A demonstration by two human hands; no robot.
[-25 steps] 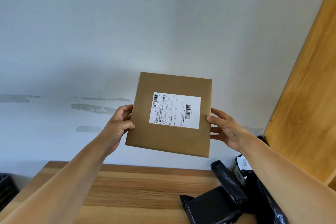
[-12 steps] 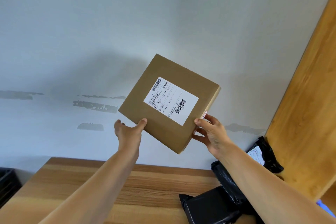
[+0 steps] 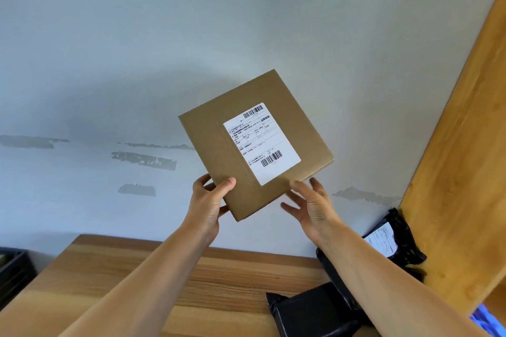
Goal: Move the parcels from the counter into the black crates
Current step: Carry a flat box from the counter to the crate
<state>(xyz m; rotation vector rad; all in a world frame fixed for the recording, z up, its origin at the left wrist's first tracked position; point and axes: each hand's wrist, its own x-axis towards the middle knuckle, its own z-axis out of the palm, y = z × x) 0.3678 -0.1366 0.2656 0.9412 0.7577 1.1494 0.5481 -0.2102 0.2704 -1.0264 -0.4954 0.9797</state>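
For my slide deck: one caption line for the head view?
Left hand grips a tilted brown box above the counter; right hand open beside it.

Matt cardboard parcel [image 3: 254, 145], wood counter [image 3: 224, 279]

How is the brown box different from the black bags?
The brown box is stiff, flat-sided cardboard; the black bags are soft, crinkly plastic. The box is up in the air, with the left hand gripping it and the right hand at its edge; the bags lie on the counter. Both carry white labels.
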